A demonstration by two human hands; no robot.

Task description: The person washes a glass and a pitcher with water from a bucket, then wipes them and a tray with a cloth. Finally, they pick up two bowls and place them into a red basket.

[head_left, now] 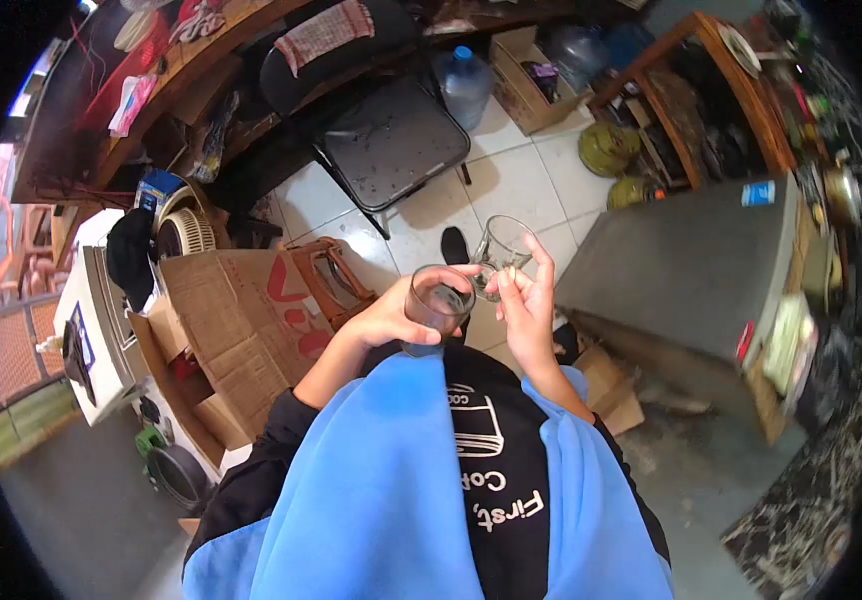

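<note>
My left hand [383, 322] is wrapped round a dark tinted drinking glass [439, 305], its open mouth facing up toward me. In my right hand [529, 305] is a clear glass cup [508, 240], pinched near its lower end by the thumb and fingers and tilted away from me. The two glasses are close together in front of my chest. Whether they touch is hard to make out. Just below the tinted glass, a light blue cloth [371, 440] drapes over my black shirt [481, 430].
A grey-topped folding chair [396, 140] stands ahead, beside a large blue-capped water bottle [466, 85] and an open carton [531, 75]. To my right is a grey cabinet [681, 265]. Flattened cardboard [236, 320] and a brown stool [336, 280] are to my left.
</note>
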